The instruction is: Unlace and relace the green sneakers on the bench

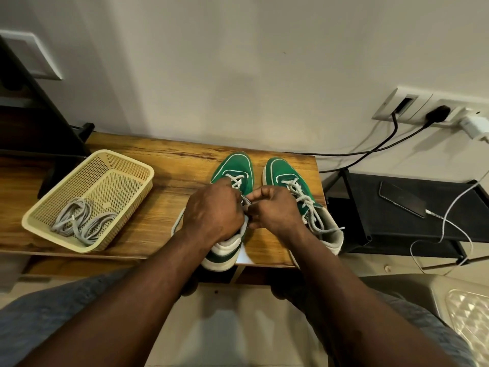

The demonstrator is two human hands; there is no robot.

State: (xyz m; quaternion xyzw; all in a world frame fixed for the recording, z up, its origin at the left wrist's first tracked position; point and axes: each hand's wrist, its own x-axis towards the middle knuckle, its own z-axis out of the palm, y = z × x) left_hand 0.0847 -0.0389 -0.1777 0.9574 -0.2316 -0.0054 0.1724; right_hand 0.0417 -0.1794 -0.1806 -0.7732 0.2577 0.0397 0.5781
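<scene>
Two green sneakers with white soles stand side by side on the wooden bench (169, 165), toes toward the wall. Both my hands work over the left sneaker (234, 165). My left hand (211, 210) covers its tongue and collar, fingers curled round the grey-white lace (236, 180). My right hand (272, 207) pinches the same lace near the upper eyelets, close against the left hand. The right sneaker (287, 172) is laced, and its loose lace ends (315, 218) trail over its heel.
A beige plastic basket (127, 165) at the bench's left holds a pile of spare grey laces (79, 221). Right of the bench a black stand (370, 202) carries a phone (402, 198) on a white cable. Wall sockets with plugs sit at upper right.
</scene>
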